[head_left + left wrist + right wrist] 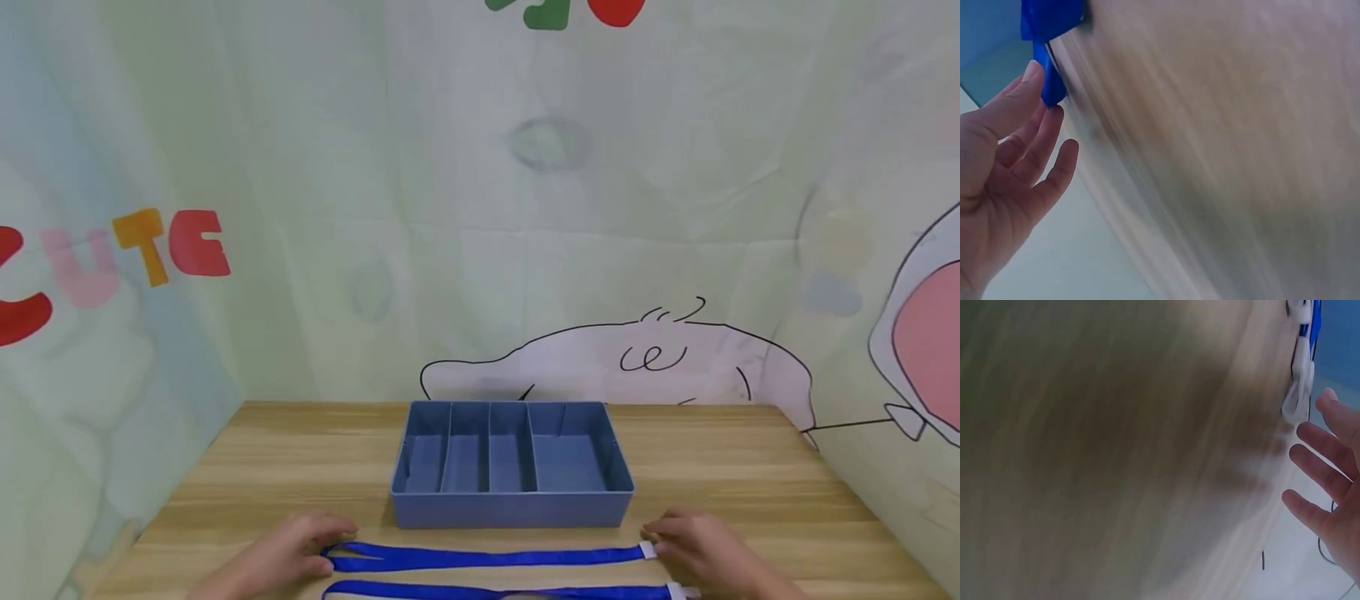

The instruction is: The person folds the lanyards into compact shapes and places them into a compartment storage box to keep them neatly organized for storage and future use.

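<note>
Two blue lanyards lie stretched sideways in the head view, the farther lanyard (487, 558) just in front of a blue-grey divided box and the nearer lanyard (420, 590) at the bottom edge. Around the looped left end of the farther one is my left hand (281, 554), thumb and fingers apart. In the left wrist view its fingertips are at the blue strap (1054, 84), seemingly touching it. My right hand (701, 550) is beside the white clip (647, 550) at the other end. The right wrist view shows its fingers spread, apart from the white clip pieces (1300, 381).
The open box (510, 510) has several compartments, the widest on the right. It stands on a wood-grain table (300, 467). A printed cloth backdrop (315, 292) with cartoon drawings and letters surrounds the table's back and sides.
</note>
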A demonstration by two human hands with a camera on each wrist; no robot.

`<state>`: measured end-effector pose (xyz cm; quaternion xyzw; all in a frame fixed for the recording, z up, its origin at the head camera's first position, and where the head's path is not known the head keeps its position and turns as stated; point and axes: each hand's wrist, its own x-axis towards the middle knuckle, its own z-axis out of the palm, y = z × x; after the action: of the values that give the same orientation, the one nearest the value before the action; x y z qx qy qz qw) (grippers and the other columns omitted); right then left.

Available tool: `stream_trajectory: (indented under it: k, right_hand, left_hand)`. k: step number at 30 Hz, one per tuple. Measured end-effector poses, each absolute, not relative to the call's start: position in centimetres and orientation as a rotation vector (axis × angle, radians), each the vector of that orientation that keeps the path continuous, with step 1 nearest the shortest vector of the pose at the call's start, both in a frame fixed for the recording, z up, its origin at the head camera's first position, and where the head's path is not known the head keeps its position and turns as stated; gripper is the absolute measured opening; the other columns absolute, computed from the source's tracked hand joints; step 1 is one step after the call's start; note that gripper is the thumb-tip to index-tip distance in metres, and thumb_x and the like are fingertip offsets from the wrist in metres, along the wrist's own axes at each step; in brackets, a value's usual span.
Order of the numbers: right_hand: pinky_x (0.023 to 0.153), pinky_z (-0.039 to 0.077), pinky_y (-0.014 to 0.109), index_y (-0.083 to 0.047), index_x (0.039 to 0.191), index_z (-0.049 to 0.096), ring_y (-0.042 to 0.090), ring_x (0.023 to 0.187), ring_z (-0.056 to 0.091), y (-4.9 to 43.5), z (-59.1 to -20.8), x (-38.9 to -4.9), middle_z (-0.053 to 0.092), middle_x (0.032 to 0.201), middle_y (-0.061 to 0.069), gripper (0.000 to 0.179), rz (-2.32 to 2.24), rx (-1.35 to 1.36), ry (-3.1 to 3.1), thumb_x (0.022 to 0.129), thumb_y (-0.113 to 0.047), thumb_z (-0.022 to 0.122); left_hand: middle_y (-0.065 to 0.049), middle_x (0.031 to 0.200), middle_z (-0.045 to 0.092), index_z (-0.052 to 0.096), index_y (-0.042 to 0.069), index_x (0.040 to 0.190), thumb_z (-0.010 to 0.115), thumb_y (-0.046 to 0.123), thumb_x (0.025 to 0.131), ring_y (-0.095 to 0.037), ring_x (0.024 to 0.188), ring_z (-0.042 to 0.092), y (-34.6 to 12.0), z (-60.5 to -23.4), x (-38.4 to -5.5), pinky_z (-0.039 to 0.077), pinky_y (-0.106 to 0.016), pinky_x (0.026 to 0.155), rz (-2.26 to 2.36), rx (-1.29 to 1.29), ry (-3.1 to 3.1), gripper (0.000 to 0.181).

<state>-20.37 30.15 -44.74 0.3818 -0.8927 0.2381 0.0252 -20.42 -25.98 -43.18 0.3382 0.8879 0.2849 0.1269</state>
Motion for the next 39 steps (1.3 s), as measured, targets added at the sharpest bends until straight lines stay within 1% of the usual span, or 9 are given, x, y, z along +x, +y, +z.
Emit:
stream_trajectory:
  k: [5,8,14,18,21,25,30,33,39]
  right_hand:
    - [0.056,0.043,0.015,-0.004,0.097,0.069,-0.003,0.073,0.053,29.5,-45.5,-20.6,0.063,0.083,-0.001,0.014,0.672,1.286,-2.554,0.085,-0.010,0.067]
    - [0.056,0.042,0.015,-0.002,0.097,0.069,-0.003,0.073,0.051,29.0,-45.7,-20.7,0.062,0.083,-0.002,0.015,0.669,1.278,-2.548,0.084,-0.010,0.067]
    - [0.056,0.044,0.019,0.002,0.097,0.069,-0.004,0.073,0.049,28.4,-45.6,-20.7,0.060,0.084,-0.004,0.019,0.694,1.218,-2.649,0.085,-0.013,0.067]
    - [0.055,0.043,0.019,0.002,0.095,0.070,-0.004,0.072,0.048,28.4,-45.7,-20.7,0.059,0.083,-0.005,0.019,0.649,1.200,-2.658,0.084,-0.013,0.069]
    - [0.055,0.043,0.019,0.002,0.095,0.070,-0.004,0.072,0.047,28.6,-45.8,-20.6,0.058,0.083,-0.006,0.020,0.621,1.188,-2.675,0.084,-0.015,0.069]
    - [0.054,0.043,0.019,0.001,0.095,0.070,-0.005,0.070,0.046,29.1,-45.8,-20.3,0.057,0.082,-0.009,0.020,0.660,1.167,-2.728,0.085,-0.017,0.068]
    - [0.055,0.041,0.018,-0.002,0.096,0.071,-0.005,0.069,0.043,29.3,-45.5,-20.2,0.052,0.081,-0.015,0.016,0.710,1.120,-2.818,0.083,-0.011,0.069]
    - [0.055,0.041,0.018,-0.005,0.094,0.071,-0.005,0.069,0.043,29.3,-45.4,-20.2,0.051,0.080,-0.017,0.013,0.701,1.119,-2.816,0.081,-0.009,0.070]
    - [0.053,0.041,0.020,-0.014,0.085,0.066,-0.003,0.066,0.045,29.3,-44.9,-20.5,0.050,0.075,-0.017,0.006,0.949,1.014,-2.947,0.082,-0.016,0.070]
  left_hand:
    - [-0.001,0.099,0.065,0.064,-0.001,0.109,0.069,0.016,0.082,-0.006,0.088,0.057,-25.6,-43.4,-20.5,0.049,-0.028,0.073,0.819,0.942,2.586,0.032]
    - [0.002,0.100,0.063,0.064,-0.001,0.109,0.069,0.015,0.082,-0.005,0.089,0.055,-25.6,-43.6,-20.4,0.048,-0.027,0.074,0.855,0.905,2.556,0.032]
    - [-0.001,0.102,0.063,0.064,0.000,0.108,0.070,0.012,0.081,-0.006,0.089,0.057,-25.4,-43.6,-20.4,0.049,-0.027,0.074,0.928,0.827,2.516,0.030]
    - [0.001,0.096,0.063,0.065,0.001,0.103,0.070,0.009,0.080,-0.004,0.083,0.056,-25.2,-43.6,-20.4,0.048,-0.025,0.070,0.972,0.789,2.507,0.025]
    - [0.007,0.088,0.062,0.065,0.003,0.097,0.069,0.006,0.080,-0.001,0.077,0.053,-25.1,-43.7,-20.3,0.046,-0.023,0.066,1.033,0.833,2.482,0.018]
    - [0.011,0.083,0.060,0.065,0.006,0.091,0.067,0.004,0.081,0.001,0.073,0.050,-25.3,-43.9,-20.2,0.045,-0.022,0.062,1.061,0.943,2.472,0.010]
    - [0.012,0.079,0.060,0.066,0.008,0.086,0.065,0.002,0.082,0.001,0.070,0.049,-25.7,-43.7,-20.3,0.044,-0.022,0.060,1.008,0.886,2.476,0.007]
    - [0.012,0.078,0.060,0.067,0.009,0.083,0.065,0.003,0.083,0.002,0.069,0.049,-25.9,-43.6,-20.2,0.044,-0.022,0.060,0.988,0.850,2.476,0.006]
    - [0.014,0.078,0.060,0.066,0.008,0.080,0.065,0.007,0.084,0.004,0.070,0.049,-26.1,-43.5,-20.2,0.044,-0.022,0.058,0.986,1.016,2.504,0.004]
